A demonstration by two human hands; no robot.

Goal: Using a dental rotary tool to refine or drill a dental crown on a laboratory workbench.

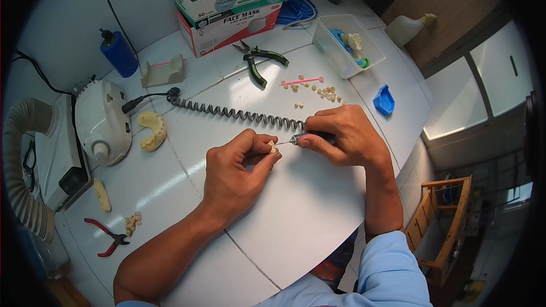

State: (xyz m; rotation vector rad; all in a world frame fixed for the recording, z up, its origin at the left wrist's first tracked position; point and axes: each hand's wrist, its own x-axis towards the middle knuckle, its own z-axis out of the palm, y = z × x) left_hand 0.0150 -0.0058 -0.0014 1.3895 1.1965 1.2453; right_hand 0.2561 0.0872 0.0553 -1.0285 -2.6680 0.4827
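My left hand (pixel 236 167) pinches a small cream-coloured artificial tooth (pixel 272 146) between thumb and fingertips. In my right hand (pixel 344 136) is a rotary handpiece (pixel 296 139), gripped like a pen, with its thin bur pointing left at the tooth. The bur's tip meets or nearly meets the tooth; I cannot tell which. A dark coiled cord (pixel 239 115) runs from the handpiece to the white control unit (pixel 105 122) on the left. Beside that unit lies a cream dental arch model (pixel 152 131).
Loose teeth (pixel 327 92) and a pink stick (pixel 301 81) lie beyond my hands, near green-handled pliers (pixel 259 62). A clear tub (pixel 348 45) and a blue tray (pixel 384 100) stand right. At left are red-handled cutters (pixel 108 237), more small teeth (pixel 132 223) and a ribbed hose (pixel 25 165).
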